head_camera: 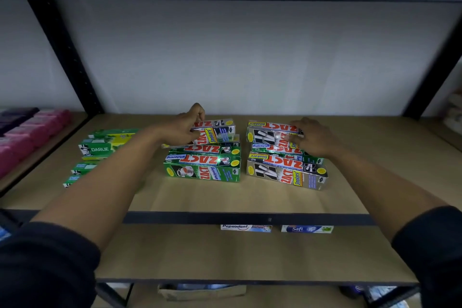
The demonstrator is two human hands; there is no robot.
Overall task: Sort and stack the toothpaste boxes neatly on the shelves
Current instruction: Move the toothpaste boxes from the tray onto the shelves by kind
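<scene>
Two groups of Zact toothpaste boxes lie on the wooden shelf [250, 197]. In the left group, a silver Smokers box [220, 130] tops green Whitening boxes [203, 169]. My left hand [186, 127] grips the left end of that silver box, thumb in front and fingers curled over its top. In the right group, a silver Smokers box [270, 134] lies on top, a green box under it, and another silver Smokers box [287, 174] in front. My right hand [311, 136] grips the right end of the top silver box.
Green Darlie boxes [100, 149] lie at the left, partly hidden by my left forearm. Pink and purple packs [32, 130] fill the neighbouring shelf at far left. On the lower shelf sit a Pepsodent box [246, 228] and a Safi box [307, 229]. Black uprights frame the bay.
</scene>
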